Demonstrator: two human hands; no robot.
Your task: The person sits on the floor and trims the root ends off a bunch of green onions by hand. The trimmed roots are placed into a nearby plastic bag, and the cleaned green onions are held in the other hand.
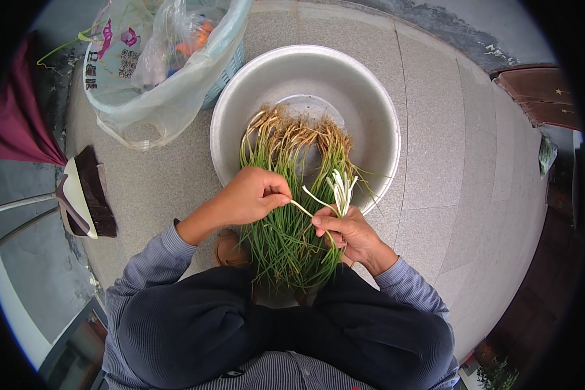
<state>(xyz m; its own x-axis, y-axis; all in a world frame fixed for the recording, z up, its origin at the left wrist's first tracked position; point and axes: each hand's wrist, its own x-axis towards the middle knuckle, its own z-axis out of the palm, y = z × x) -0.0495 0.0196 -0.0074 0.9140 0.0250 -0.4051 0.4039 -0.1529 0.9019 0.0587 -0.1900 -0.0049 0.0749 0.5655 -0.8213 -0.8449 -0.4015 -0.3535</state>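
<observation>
My left hand (256,196) pinches the pale end of a single stalk (301,208) between thumb and forefinger. That stalk runs across to my right hand (349,230), which grips its other part together with a small bunch of clean white-stemmed greens (342,190), likely garlic chives or thin scallions. The white ends of the bunch point up and away from me. Beneath both hands, a big pile of the same greens (282,239) hangs over the near rim of a round metal basin (378,92). Brown, dirty roots (297,127) of the pile lie inside the basin.
A light blue plastic basket (223,80) lined with a clear bag (175,114) stands beyond the basin on the left, holding plastic waste. A broom (85,195) rests by the left wall. My brown shoe (230,247) is beside the greens on grey floor tiles (434,161).
</observation>
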